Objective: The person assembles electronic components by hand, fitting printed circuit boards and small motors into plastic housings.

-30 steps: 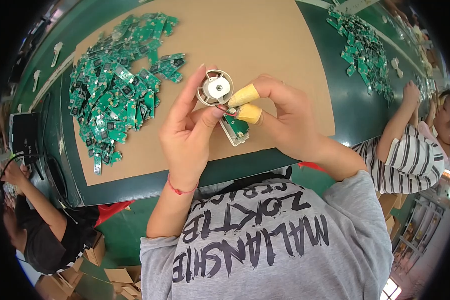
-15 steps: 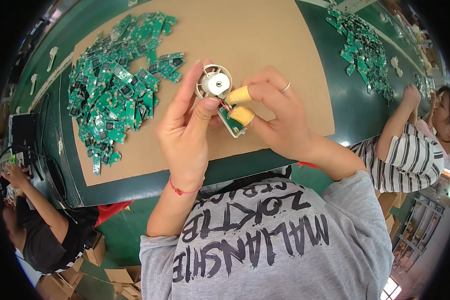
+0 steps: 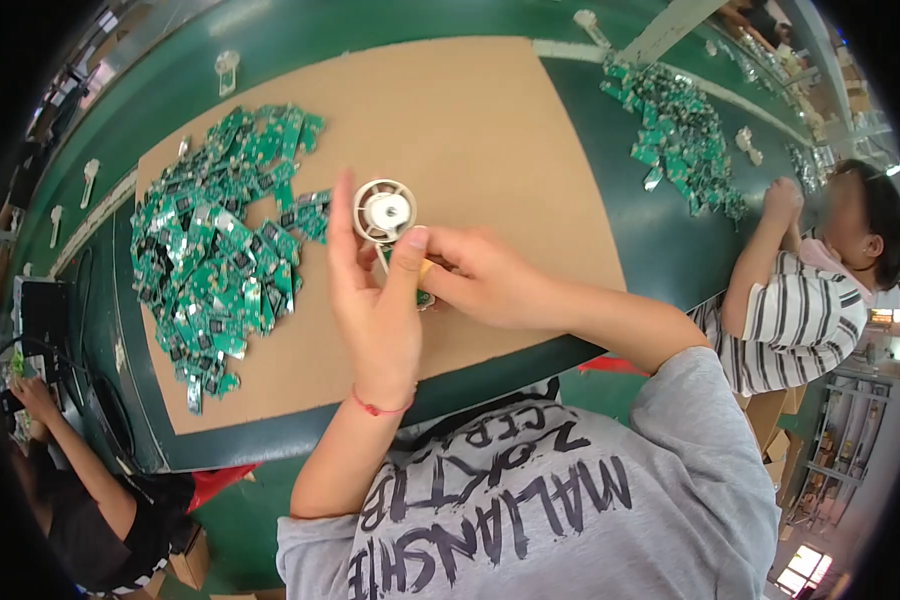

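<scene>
A small white handheld fan (image 3: 386,211) is held over the brown board, its round frame and motor facing up. My left hand (image 3: 372,318) grips it, thumb on top near the neck and the index finger extended along the ring's left side. From the right, my right hand (image 3: 498,282) closes its fingers on the handle just below the ring, with a yellow finger cover partly showing. A bit of green circuit board (image 3: 425,299) peeks out at the handle's lower end; the fingers hide most of the handle and any wires.
A large heap of green circuit boards (image 3: 215,265) covers the left of the brown board (image 3: 490,110). Another pile (image 3: 685,135) lies on the green table at right, beside a person in striped sleeves (image 3: 800,320). White fan parts (image 3: 227,72) lie at the far edge. Another person's arm (image 3: 80,450) is at left.
The view has shifted. The fan and both hands now sit lower and further left in it. My right fingers have moved up against my left thumb, covering the board and wires that showed before.
</scene>
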A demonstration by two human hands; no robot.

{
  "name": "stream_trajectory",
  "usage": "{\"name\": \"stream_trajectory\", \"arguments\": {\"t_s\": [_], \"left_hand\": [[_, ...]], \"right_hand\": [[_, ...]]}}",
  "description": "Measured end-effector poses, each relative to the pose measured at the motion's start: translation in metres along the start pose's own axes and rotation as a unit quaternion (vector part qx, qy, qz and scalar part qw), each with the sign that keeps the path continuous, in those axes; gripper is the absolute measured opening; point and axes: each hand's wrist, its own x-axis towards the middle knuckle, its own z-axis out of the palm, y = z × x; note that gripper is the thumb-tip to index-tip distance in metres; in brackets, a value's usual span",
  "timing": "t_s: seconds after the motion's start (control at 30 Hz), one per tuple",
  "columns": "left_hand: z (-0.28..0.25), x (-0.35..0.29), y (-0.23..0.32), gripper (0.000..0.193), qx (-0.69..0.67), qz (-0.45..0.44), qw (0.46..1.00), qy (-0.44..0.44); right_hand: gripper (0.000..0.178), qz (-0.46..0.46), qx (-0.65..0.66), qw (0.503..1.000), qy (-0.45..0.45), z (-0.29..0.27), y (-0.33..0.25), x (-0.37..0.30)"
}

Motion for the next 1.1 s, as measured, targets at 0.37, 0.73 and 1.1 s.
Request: {"name": "stream_trajectory", "arguments": {"t_s": [0.37, 0.73, 1.1], "left_hand": [[-0.009, 0.013, -0.011, 0.049, 0.058, -0.058, 0.996, -0.029], [-0.013, 0.024, -0.007, 0.040, 0.039, -0.168, 0.985, -0.030], [-0.020, 0.018, 0.005, 0.021, 0.369, 0.112, 0.915, -0.116]], "right_hand": [[0.039, 0.139, -0.311, 0.924, 0.173, -0.156, 0.054, 0.247], [0.051, 0.205, -0.409, 0.724, 0.517, -0.306, 0.141, 0.268], [0.023, -0.103, -0.285, 0.932, 0.198, -0.186, 0.065, 0.173]]}}
